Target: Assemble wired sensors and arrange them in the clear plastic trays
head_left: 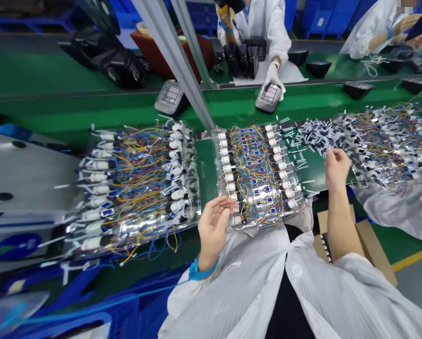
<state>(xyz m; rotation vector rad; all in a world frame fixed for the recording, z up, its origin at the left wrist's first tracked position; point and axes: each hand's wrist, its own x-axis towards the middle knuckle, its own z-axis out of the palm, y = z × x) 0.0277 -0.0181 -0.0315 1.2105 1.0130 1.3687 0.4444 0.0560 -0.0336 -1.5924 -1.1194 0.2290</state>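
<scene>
My left hand (216, 221) is at the lower left corner of the middle clear plastic tray (248, 225). Its fingers are stretched toward a white cylindrical part (236, 220), the thumb apart from them; I cannot tell whether they touch it. That tray holds two columns of such parts, with coloured wires (248, 172) and small blue pieces between them. My right hand (337, 167) is closed in a pinch at the edge of a pile of short white strips (314, 133). Anything between its fingertips is too small to make out.
Another wired tray (136, 188) lies left, and more wired parts (387, 141) lie right. A metal post (177, 61) rises behind. Across the green bench, a co-worker's gloved hand (274, 77) touches a display device (268, 98); another device (170, 97) sits left. A cardboard box (376, 249) stands below.
</scene>
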